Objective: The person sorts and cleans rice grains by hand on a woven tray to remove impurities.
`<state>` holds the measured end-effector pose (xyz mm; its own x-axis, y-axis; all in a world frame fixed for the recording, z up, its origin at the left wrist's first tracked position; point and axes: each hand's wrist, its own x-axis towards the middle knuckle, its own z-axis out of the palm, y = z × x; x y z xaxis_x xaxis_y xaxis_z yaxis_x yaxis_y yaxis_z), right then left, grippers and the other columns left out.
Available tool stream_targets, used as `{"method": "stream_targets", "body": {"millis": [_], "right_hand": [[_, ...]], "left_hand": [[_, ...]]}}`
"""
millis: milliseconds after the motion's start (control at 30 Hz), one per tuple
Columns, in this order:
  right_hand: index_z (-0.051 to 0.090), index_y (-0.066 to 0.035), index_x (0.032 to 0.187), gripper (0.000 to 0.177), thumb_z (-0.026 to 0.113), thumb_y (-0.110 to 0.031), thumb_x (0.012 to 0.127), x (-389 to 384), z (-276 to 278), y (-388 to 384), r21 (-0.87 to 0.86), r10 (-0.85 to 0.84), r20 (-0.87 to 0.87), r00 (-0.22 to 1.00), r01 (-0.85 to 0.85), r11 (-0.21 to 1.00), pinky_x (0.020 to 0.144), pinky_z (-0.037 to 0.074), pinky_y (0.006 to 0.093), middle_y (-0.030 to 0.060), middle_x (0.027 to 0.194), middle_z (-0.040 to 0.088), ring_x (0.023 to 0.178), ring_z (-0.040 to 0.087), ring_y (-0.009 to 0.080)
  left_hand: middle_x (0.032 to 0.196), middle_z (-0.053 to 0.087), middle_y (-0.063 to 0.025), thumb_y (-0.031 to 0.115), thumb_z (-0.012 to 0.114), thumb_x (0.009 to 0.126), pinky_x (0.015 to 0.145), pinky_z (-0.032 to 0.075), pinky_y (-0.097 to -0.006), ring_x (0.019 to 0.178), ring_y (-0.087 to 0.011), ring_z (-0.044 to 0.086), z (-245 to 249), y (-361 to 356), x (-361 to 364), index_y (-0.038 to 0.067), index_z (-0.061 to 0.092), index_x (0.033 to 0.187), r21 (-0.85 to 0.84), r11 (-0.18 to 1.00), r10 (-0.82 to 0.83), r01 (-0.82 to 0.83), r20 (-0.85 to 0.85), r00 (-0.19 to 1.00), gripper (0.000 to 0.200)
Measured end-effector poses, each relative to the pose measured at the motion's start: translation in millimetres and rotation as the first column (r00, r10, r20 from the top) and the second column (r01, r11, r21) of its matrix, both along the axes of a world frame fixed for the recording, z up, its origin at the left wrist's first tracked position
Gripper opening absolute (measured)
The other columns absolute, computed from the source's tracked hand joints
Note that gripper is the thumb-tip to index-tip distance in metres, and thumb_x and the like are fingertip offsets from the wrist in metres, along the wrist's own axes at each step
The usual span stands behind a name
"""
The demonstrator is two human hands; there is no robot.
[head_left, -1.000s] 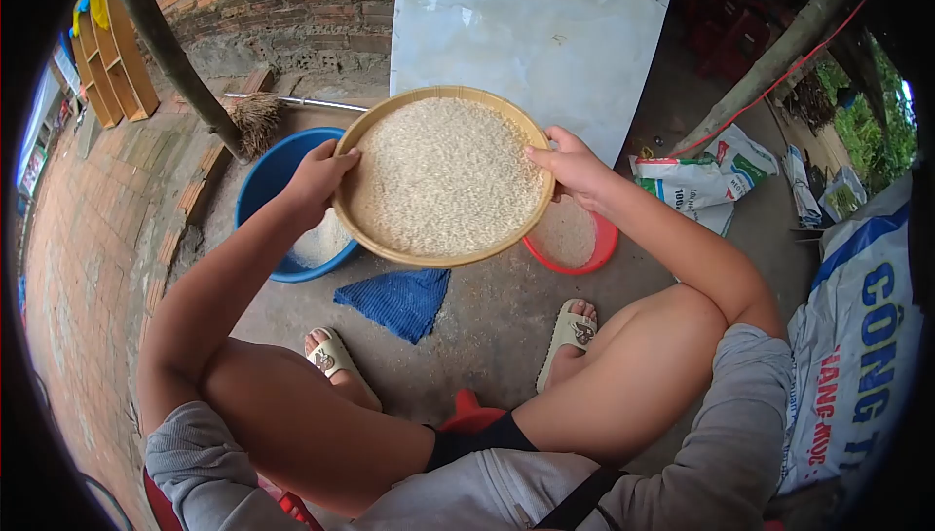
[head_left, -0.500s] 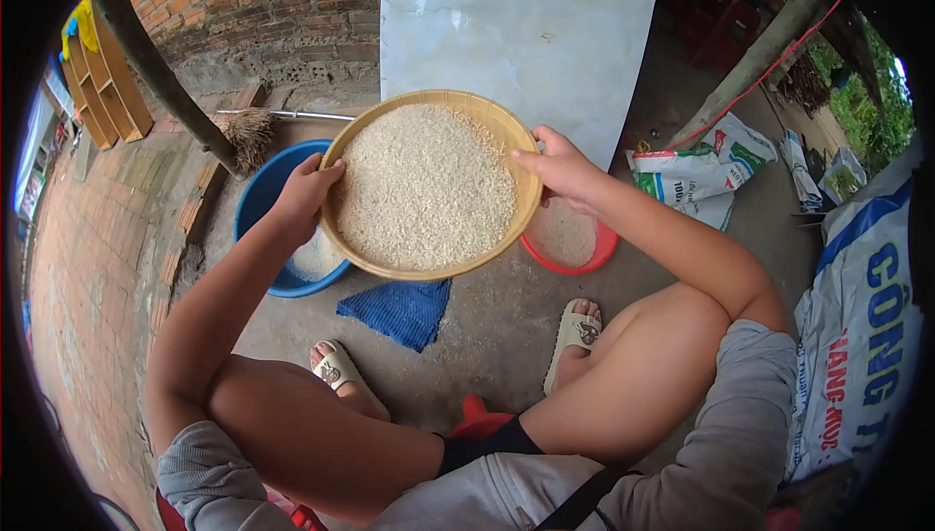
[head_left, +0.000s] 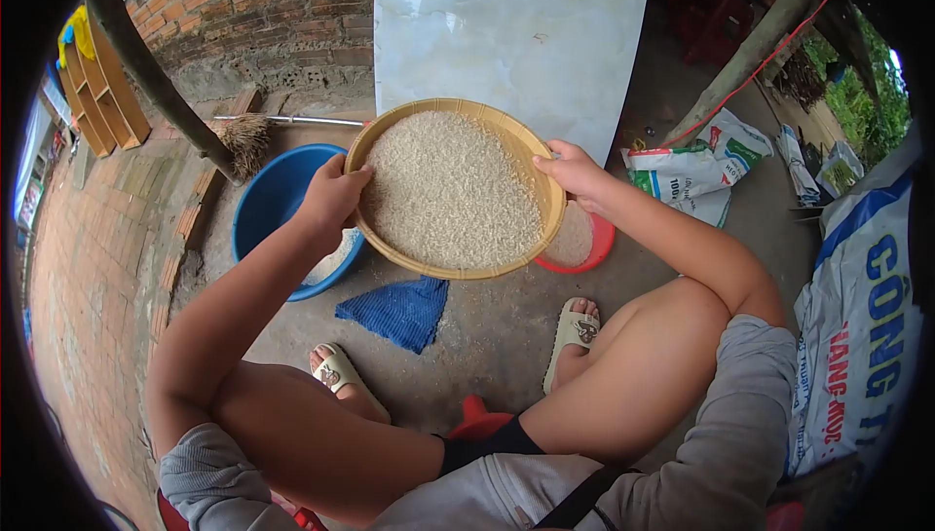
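Note:
A round woven winnowing basket [head_left: 458, 270] is held up in front of me between both hands. Pale rice grains [head_left: 448, 190] are heaped in it, mostly toward its left and middle, with bare weave showing at the upper right. My left hand [head_left: 334, 195] grips the left rim, thumb over the edge. On the opposite side my right hand [head_left: 575, 178] clasps the right rim, its thumb on top and the other fingers partly hidden. Behind the basket, lower down, stand a blue basin [head_left: 261, 202] with some white grains and a red basin [head_left: 606, 246] holding pale grains.
A folded blue cloth [head_left: 397, 315] lies on the ground between my feet and the basket. Beyond stands a large whitish board [head_left: 506, 34]. A straw broom [head_left: 245, 141] lies at left; printed sacks [head_left: 696, 175] lie at right, near a big white sack [head_left: 847, 336].
The basket has shifted a little to the right, both hands moving with it. The grains have slid leftward, baring more weave at the upper right.

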<state>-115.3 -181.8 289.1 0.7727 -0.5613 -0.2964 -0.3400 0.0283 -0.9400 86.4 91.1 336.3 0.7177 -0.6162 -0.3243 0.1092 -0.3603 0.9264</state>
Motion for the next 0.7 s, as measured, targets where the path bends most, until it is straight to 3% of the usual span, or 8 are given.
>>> {"method": "stream_targets", "body": {"millis": [133,233,267,300,367,500,567,700], "right_hand": [[0.041,-0.001,0.116,0.031,0.054,-0.019,0.093,-3,62,51,-0.084,0.121,-0.046,0.992,-0.125,0.989,0.042,0.041,0.0297,0.0116,0.079,0.06,0.055,0.058,0.0166],[0.042,-0.001,0.115,0.031,0.054,-0.018,0.093,-4,45,31,-0.065,0.091,-0.052,0.995,-0.094,0.993,0.042,0.041,0.0296,0.0114,0.08,0.061,0.056,0.058,0.0166],[0.043,0.0,0.115,0.03,0.053,-0.018,0.093,-3,31,21,-0.042,-0.032,-0.037,0.999,0.03,0.999,0.042,0.041,0.0298,0.0113,0.081,0.061,0.058,0.059,0.0167],[0.043,0.0,0.115,0.03,0.053,-0.018,0.093,-2,16,13,-0.046,-0.034,-0.035,0.999,0.032,0.998,0.042,0.041,0.0298,0.0113,0.081,0.061,0.058,0.059,0.0167],[0.044,0.0,0.115,0.03,0.053,-0.018,0.093,-2,-2,0,0.018,-0.06,0.013,0.998,0.06,0.998,0.043,0.042,0.03,0.0109,0.083,0.061,0.059,0.059,0.0164],[0.042,-0.002,0.126,0.038,0.053,-0.019,0.094,-6,65,51,-0.109,0.127,-0.096,0.987,-0.137,0.985,0.05,0.047,0.0287,0.0107,0.087,0.061,0.067,0.06,0.013],[0.045,0.0,0.117,0.031,0.053,-0.018,0.093,-5,56,48,-0.1,0.097,-0.005,0.995,-0.097,0.99,0.039,0.04,0.029,0.01,0.078,0.06,0.055,0.057,0.0148],[0.044,-0.001,0.121,0.034,0.053,-0.018,0.093,-2,3,-3,-0.039,0.03,-0.016,0.999,-0.031,0.999,0.04,0.04,0.0283,0.0108,0.08,0.061,0.057,0.058,0.0153]], "left_hand": [[0.094,0.06,-0.0075,0.019,0.051,0.095,0.071,0.053,-0.0288,0.082,-0.0147,0.062,-17,16,38,0.001,0.051,0.117,-0.133,0.989,-0.071,0.06,-0.076,0.995,0.028],[0.092,0.059,-0.0061,0.02,0.051,0.095,0.067,0.052,-0.029,0.075,-0.0144,0.06,-13,9,23,0.002,0.051,0.116,-0.118,0.993,-0.004,-0.003,-0.054,0.999,0.028],[0.094,0.058,-0.0049,0.017,0.051,0.095,0.075,0.051,-0.028,0.082,-0.0128,0.058,-4,4,6,0.003,0.051,0.118,-0.048,0.999,0.009,-0.012,-0.067,0.998,0.027],[0.094,0.058,-0.0047,0.017,0.051,0.094,0.073,0.051,-0.0279,0.081,-0.0127,0.058,8,0,-10,0.004,0.051,0.119,0.038,0.999,-0.002,0.004,-0.068,0.998,0.028],[0.092,0.059,-0.0063,0.02,0.053,0.094,0.065,0.053,-0.0302,0.076,-0.0148,0.061,1,0,-7,0.003,0.051,0.118,-0.02,1.0,0.011,-0.012,-0.032,0.999,0.03],[0.096,0.061,-0.0067,0.019,0.051,0.095,0.074,0.053,-0.0277,0.081,-0.0137,0.062,-15,19,36,0.001,0.051,0.118,-0.174,0.981,-0.094,0.083,-0.054,0.994,0.029],[0.093,0.06,-0.0052,0.02,0.051,0.095,0.07,0.053,-0.0288,0.078,-0.0131,0.061,-20,15,36,0.003,0.051,0.118,-0.196,0.98,-0.042,0.025,-0.081,0.996,0.029],[0.087,0.058,-0.0039,0.02,0.054,0.093,0.058,0.053,-0.0309,0.071,-0.0134,0.059,-1,0,-9,0.005,0.052,0.114,0.033,0.999,0.013,-0.013,-0.012,1.0,0.026]]}}
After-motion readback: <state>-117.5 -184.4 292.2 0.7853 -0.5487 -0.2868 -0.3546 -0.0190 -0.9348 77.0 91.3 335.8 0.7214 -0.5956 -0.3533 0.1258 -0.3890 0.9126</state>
